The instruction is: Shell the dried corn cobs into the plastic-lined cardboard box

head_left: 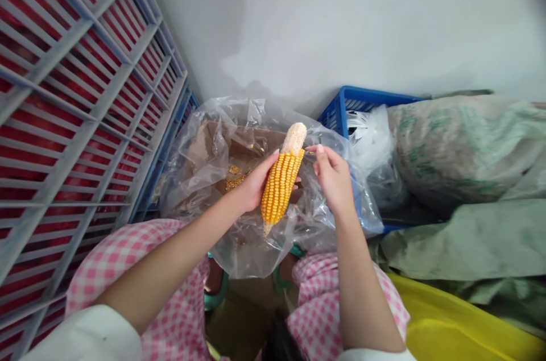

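Observation:
A yellow ear of corn is gripped by my left hand, its fingers wrapped behind it. The ear tilts with its upper end up and to the right; that end is bare pale cob, while kernels cover the rest. Beside the edge of the kernels, my right hand is closed in a pinch. Whatever lies between its fingertips is too small to name. Below the ear, a clear plastic bag lines a cardboard box. Loose kernels lie inside it.
Grey slatted crates with red showing through rise on the left. A blue crate holding white plastic bags stands at right, next to a full woven sack. Yellow material lies lower right. A pale wall closes the back.

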`<action>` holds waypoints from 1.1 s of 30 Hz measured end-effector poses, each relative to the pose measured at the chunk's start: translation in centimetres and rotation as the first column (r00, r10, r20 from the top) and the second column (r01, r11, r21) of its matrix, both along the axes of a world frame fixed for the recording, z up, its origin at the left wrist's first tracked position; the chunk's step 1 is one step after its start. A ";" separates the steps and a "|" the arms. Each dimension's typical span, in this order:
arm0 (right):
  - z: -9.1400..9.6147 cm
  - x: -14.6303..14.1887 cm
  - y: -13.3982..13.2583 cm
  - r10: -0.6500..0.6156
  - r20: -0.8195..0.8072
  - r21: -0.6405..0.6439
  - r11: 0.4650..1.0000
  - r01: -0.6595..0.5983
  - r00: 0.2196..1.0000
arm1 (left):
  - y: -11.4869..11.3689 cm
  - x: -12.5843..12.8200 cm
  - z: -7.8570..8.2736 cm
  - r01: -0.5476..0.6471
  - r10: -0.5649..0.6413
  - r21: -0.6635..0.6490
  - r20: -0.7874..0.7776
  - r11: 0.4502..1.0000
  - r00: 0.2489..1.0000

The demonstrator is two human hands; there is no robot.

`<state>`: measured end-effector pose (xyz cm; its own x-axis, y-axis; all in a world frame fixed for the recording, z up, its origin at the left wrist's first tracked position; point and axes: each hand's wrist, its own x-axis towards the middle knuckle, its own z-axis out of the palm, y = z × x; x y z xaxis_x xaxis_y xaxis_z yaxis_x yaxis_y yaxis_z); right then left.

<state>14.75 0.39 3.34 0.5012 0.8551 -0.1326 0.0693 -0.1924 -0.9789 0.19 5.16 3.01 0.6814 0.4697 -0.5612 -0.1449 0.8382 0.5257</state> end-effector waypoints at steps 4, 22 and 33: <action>0.4 -0.6 -0.1 0.057 0.095 -0.020 0.998 -0.056 0.994 | 0.2 0.0 0.2 -0.049 0.050 0.042 -0.015 0.998 0.999; 0.1 -2.9 0.5 0.093 0.115 -0.044 0.995 -0.088 0.989 | -1.3 0.1 -0.1 0.163 -0.167 -0.143 -0.011 0.976 0.986; -3.0 -2.6 1.0 0.229 0.149 -0.107 0.971 -0.215 0.962 | -0.9 -0.3 -2.1 0.139 -0.152 -0.188 -0.056 0.972 0.987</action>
